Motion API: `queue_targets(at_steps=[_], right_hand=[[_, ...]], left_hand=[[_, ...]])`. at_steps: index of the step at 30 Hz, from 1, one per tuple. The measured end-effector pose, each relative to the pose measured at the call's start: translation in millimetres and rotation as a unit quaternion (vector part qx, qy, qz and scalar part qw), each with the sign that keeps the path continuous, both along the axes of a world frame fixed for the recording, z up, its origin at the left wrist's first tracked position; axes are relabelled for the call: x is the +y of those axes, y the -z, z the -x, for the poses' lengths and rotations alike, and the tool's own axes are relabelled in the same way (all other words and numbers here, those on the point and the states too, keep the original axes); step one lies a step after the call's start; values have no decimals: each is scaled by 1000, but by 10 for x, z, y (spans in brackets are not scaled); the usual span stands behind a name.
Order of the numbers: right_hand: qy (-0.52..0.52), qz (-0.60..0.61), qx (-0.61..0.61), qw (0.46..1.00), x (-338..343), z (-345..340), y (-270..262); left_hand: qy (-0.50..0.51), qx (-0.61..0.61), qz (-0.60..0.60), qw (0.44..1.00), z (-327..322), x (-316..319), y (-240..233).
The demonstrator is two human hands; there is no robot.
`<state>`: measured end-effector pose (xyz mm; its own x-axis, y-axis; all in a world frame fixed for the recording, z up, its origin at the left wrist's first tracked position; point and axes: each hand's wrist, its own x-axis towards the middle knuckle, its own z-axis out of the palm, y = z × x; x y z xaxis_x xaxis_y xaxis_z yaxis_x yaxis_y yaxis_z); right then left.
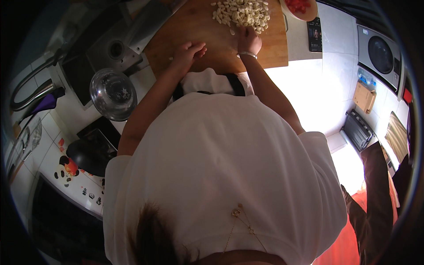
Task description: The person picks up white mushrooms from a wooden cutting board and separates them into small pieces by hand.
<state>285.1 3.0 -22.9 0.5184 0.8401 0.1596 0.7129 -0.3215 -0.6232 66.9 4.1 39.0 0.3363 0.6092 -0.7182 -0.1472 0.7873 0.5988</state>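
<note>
A heap of small pale pieces (243,13), looking like peeled garlic cloves, lies on the wooden cutting board (205,36) before me. At the heap's near edge is my right hand (250,42), its fingers curled down and a bracelet on the wrist. Whether those fingers pinch a piece is hidden. My left hand (190,54) hovers over the board's left part, apart from the heap, with thumb and fingers bent inward; what they may hold is hidden. A single loose piece (232,32) lies just left of my right hand.
Left of the board lies a broad-bladed cleaver (150,25), by the sink (99,54). A clear bowl (113,94) and a black wok (87,157) are further left. At right are a bowl of red chopped pieces (299,7), a phone (314,34) and a washing machine (379,54).
</note>
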Motion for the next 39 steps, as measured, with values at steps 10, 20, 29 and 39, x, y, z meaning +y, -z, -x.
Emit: queue_targets(at_steps=[10,20,29,39], right_hand=[[-142,-38,-54,988,48,35,-119],[-228,-31,155,961,40,327,-710],[-301,21,126,945,-220,454,-560],[-189,64,0,980,-201,73,-228]], left_hand=[[-27,-75,25,997,27,4,94],[-90,-132,95,982,-45,30,-15],[-40,-160,92,982,-68,17,-25],[-17,18,2,1000,94,58,16]])
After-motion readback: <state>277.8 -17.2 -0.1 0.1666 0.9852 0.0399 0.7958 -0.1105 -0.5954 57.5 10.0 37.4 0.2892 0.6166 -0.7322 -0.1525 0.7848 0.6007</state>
